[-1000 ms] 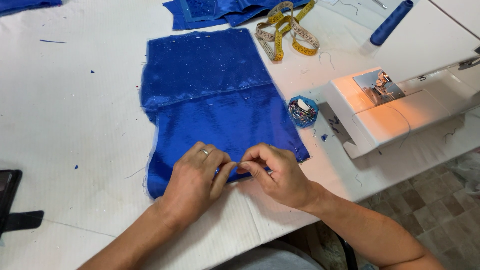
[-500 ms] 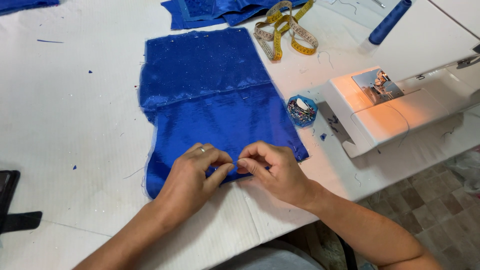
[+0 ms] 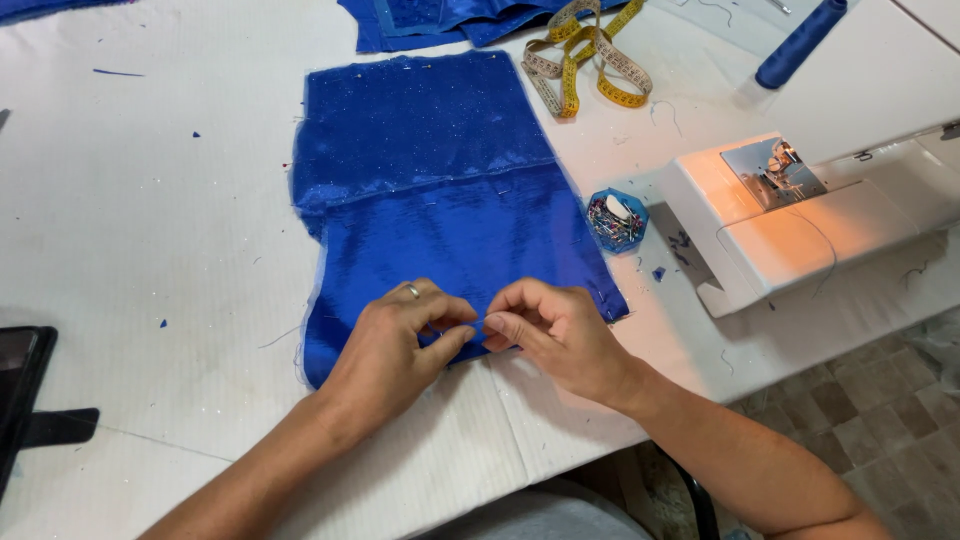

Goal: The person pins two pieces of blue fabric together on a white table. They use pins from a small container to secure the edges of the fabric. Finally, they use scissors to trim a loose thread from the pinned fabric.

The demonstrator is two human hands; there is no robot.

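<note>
Currently pinning or pinching the near hem of the blue fabric piece [image 3: 440, 200], judging by hand pose. Left hand [image 3: 395, 345] and right hand [image 3: 555, 335] meet fingertip to fingertip at the near edge of the cloth, close to the front edge of the white table [image 3: 150, 200]. Both sets of fingers closed in a pinch on the fabric edge; whether a pin sits between them too small to tell. Ring on left hand.

Next move likely calls for fine thumb-and-forefinger control: keep the layers aligned at the edge, hold the fold flat, avoid shifting the slippery cloth.

Materials:
- Fabric: glossy satin-like lower part, duller sparkly panel on the far part, seam line across. Roughly rectangular, left edge curved, frayed threads along it.
- Small blue hexagonal pin box [image 3: 615, 218] just right of the cloth, open, full of pins.
- Yellow measuring tape [image 3: 590, 55] looped loosely beyond the cloth.
- White sewing machine [image 3: 800, 215] at right, lamp lit, hard plastic.
- Blue thread spool [image 3: 800, 40] lying far right.
- More blue fabric [image 3: 440, 20] piled at far edge.
- Dark object [image 3: 25, 390] at left edge, unclear.
</note>
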